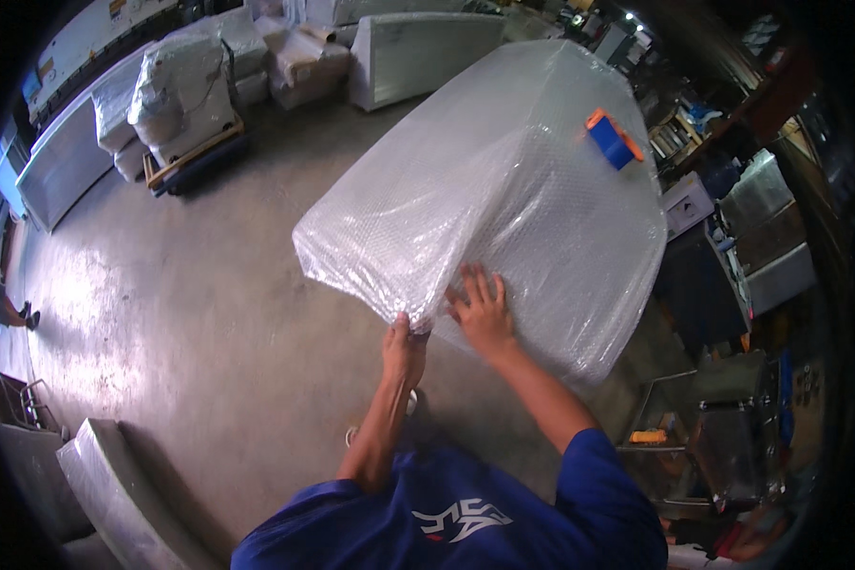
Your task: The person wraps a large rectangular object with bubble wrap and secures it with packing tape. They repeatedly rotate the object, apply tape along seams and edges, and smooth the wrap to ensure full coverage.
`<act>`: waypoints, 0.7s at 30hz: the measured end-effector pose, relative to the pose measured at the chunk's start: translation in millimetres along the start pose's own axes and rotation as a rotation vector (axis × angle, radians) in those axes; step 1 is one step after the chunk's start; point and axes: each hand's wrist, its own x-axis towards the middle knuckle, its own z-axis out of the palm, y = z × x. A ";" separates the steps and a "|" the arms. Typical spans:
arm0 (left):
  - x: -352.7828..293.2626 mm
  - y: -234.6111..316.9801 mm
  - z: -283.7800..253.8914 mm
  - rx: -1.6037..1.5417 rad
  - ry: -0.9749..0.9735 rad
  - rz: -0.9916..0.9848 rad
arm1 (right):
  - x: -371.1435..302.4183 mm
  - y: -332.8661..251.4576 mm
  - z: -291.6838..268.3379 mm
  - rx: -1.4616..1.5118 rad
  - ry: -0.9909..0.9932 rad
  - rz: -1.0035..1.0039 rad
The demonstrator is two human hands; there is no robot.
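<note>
A large box-shaped item wrapped in clear bubble wrap (503, 180) stands in front of me on the concrete floor. My left hand (404, 344) pinches the wrap's lower near edge at the corner. My right hand (482, 312) lies flat on the wrap just to the right, fingers spread. An orange and blue tape dispenser (613, 139) rests on top of the wrapped item, toward its far right side.
Wrapped bundles on a pallet (185, 104) and white panels (418, 52) stand at the back. A grey wrapped slab (114, 484) lies at the lower left. Metal equipment and shelving (731, 285) crowd the right side. A person's foot (9, 309) shows at the far left.
</note>
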 end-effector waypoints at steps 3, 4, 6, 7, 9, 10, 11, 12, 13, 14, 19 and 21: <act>-5.3 -9.2 -11.4 -0.002 0.041 -0.020 | -1.3 -2.1 -1.1 0.023 -0.027 0.003; -4.5 -13.9 -12.9 -0.049 0.060 -0.037 | -1.0 -1.4 -1.4 0.022 -0.023 -0.002; -1.3 -23.7 -15.3 -0.029 0.018 -0.040 | 0.0 -0.3 -1.6 0.044 -0.006 -0.002; 0.1 -28.3 -16.2 -0.042 -0.004 -0.053 | 1.0 0.4 -1.6 0.030 0.011 -0.012; 8.8 -36.8 -17.2 -0.036 0.007 -0.070 | 3.9 1.3 -2.1 0.029 0.040 -0.026; 13.1 -40.5 -18.7 -0.031 0.005 -0.083 | 4.7 0.8 -2.8 0.024 0.046 -0.013; 17.7 -43.8 -20.7 -0.027 0.005 -0.094 | 5.9 0.6 -3.6 0.034 0.050 -0.009; 22.0 -46.6 -23.7 -0.003 0.007 -0.104 | 6.1 -0.6 -4.8 0.045 0.054 -0.004; 27.6 -49.5 -26.6 0.021 0.005 -0.115 | 6.7 -0.9 -5.7 0.054 0.058 -0.007; 32.5 -52.0 -29.9 0.040 0.000 -0.129 | 6.9 -1.4 -6.9 0.062 0.064 -0.008; 48.9 -58.7 -36.1 0.169 0.071 -0.140 | 7.5 3.4 -10.6 0.135 0.076 0.009; 50.9 -57.8 -33.8 0.246 0.122 -0.148 | 6.5 3.5 -12.2 0.152 0.094 0.000</act>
